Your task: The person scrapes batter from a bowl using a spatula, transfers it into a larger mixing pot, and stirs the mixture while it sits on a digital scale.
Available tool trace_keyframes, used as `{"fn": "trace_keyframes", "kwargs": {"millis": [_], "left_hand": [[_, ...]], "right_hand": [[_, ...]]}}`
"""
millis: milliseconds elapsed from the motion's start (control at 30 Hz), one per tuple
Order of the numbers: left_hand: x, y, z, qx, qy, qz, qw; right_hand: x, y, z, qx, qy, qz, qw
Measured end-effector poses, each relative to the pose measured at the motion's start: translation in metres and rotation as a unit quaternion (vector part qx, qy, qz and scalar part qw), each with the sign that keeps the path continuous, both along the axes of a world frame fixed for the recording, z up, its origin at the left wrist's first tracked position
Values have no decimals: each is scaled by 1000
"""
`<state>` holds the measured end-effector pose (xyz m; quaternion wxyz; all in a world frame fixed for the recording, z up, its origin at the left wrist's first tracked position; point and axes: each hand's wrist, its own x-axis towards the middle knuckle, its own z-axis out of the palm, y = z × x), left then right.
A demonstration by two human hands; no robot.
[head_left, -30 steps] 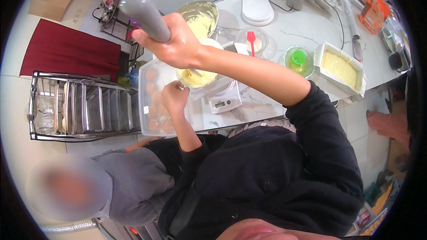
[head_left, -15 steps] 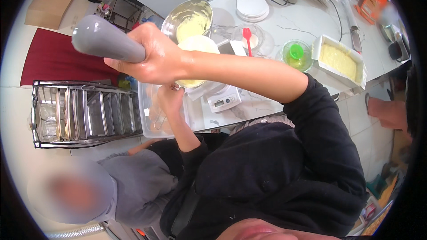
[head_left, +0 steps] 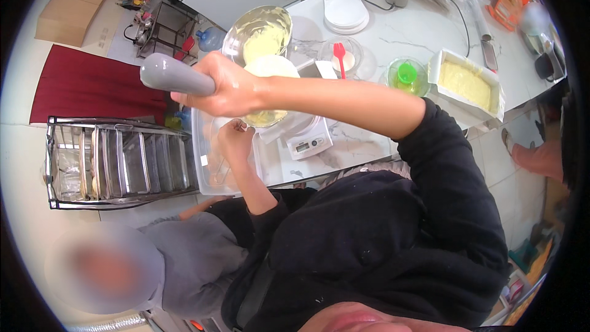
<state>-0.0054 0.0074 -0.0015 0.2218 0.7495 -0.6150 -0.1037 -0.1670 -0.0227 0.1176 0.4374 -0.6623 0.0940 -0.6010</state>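
My right hand (head_left: 224,83) is wrapped round a thick grey handle (head_left: 175,75). The tool's far end is hidden behind my hand and forearm. Beneath them is pale yellow batter (head_left: 273,66), and more shows on the near side of my arm. A tilted metal bowl (head_left: 233,34) smeared with batter stands behind. My left hand (head_left: 235,138) is closed low at a near metal rim by the batter; it seems to pinch a bowl's edge, though the contact is partly hidden. Under the batter, a paper-lined loaf pan (head_left: 312,69) sits on a white kitchen scale (head_left: 310,142), partly covered.
To the right are a red brush (head_left: 339,55) on a glass bowl, a green cup (head_left: 406,74) in a clear bowl, and a batter-filled loaf pan (head_left: 466,86). Another scale (head_left: 345,9) stands farther back. On the left are a plastic tub (head_left: 212,178), a wire rack (head_left: 123,163) and another person (head_left: 190,252).
My right hand and the grey handle have shifted right and slightly down in the picture. My left hand stays at nearly the same place by the rim.
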Motion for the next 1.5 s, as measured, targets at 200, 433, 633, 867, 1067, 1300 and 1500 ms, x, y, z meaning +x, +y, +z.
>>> {"fn": "trace_keyframes", "kwargs": {"millis": [200,433,633,867,1067,1300,1500], "left_hand": [[4,-2,-3,-4,-17,0,1000],[4,3,-1,-9,9,-5,1000],[14,4,-11,-3,58,-7,998],[8,6,-4,-14,72,-4,997],[2,5,2,-2,17,14,1000],[-4,5,9,25,-14,9,1000],[6,4,-8,14,5,-17,1000]], "right_hand": [[-2,6,29,-69,-63,8,996],[1,-7,12,-22,-12,-14,1000],[-29,-17,54,-45,-143,-110,983],[-25,-16,9,-8,-33,-98,995],[-37,-4,40,-44,-98,-79,991],[-27,-19,-5,54,5,-100,994],[-30,5,32,65,-146,-26,987]]}}
